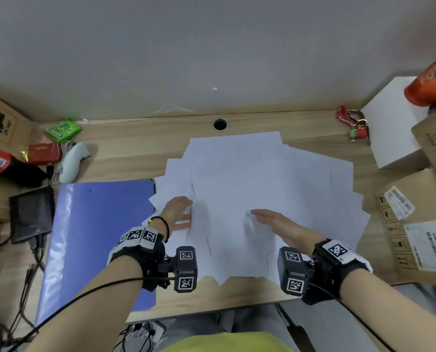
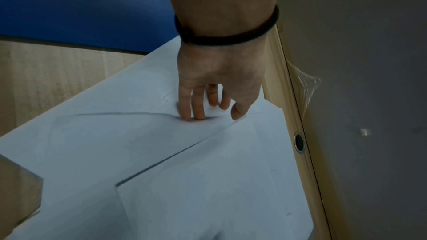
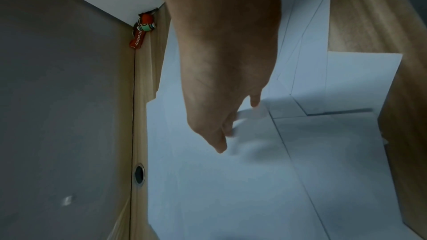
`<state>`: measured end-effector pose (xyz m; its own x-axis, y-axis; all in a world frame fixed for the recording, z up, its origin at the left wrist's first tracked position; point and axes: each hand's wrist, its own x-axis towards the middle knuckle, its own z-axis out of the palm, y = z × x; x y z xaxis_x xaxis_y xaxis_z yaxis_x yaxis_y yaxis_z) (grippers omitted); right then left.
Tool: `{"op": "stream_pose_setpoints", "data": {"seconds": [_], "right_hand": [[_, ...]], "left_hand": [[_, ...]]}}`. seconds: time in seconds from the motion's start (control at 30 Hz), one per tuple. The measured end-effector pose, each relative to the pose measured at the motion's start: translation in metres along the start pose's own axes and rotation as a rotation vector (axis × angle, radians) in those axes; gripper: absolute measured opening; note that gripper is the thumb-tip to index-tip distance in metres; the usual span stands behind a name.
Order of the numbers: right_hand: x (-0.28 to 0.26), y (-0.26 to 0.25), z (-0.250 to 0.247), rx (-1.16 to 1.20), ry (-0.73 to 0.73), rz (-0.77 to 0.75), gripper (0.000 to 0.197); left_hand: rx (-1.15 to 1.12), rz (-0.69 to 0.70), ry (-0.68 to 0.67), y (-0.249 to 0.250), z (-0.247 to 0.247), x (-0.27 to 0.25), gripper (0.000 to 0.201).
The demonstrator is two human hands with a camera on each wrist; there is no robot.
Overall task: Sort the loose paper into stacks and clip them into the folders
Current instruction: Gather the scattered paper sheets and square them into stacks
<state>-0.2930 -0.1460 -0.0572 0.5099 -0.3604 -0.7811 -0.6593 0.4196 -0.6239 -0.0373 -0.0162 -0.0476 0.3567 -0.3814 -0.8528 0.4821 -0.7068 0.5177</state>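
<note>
Several loose white paper sheets (image 1: 262,189) lie fanned out and overlapping across the middle of the wooden desk (image 1: 135,158). A blue folder (image 1: 97,237) lies closed to their left. My left hand (image 1: 184,212) is at the pile's left edge; in the left wrist view its fingertips (image 2: 194,114) touch the paper (image 2: 161,152) at the lip of an overlying sheet, fingers fairly straight. My right hand (image 1: 260,214) is flat with straight fingers over the pile's centre and holds nothing; its fingers (image 3: 219,145) look blurred just above the paper (image 3: 231,189).
Cardboard boxes (image 1: 420,224), a white box (image 1: 394,128) and an orange bottle (image 1: 430,82) crowd the right side. A red keychain (image 1: 351,123) and a cable hole (image 1: 220,124) sit at the back. A dark screen (image 1: 31,214), white controller (image 1: 72,161) and green packet (image 1: 63,129) lie left.
</note>
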Motion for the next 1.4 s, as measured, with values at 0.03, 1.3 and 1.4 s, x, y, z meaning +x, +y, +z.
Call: {"op": "stream_pose_setpoints", "data": {"seconds": [0.03, 1.3, 1.4], "right_hand": [[-0.001, 0.000, -0.002, 0.031, -0.010, -0.006, 0.031], [0.005, -0.048, 0.024, 0.383, 0.215, -0.067, 0.073], [0.005, -0.054, 0.024, 0.476, 0.323, -0.114, 0.052]], "left_hand": [[0.019, 0.006, -0.017, 0.001, 0.000, 0.000, 0.034], [-0.041, 0.531, -0.108, 0.046, -0.045, -0.063, 0.040], [-0.008, 0.535, -0.118, 0.040, -0.048, -0.059, 0.045]]}}
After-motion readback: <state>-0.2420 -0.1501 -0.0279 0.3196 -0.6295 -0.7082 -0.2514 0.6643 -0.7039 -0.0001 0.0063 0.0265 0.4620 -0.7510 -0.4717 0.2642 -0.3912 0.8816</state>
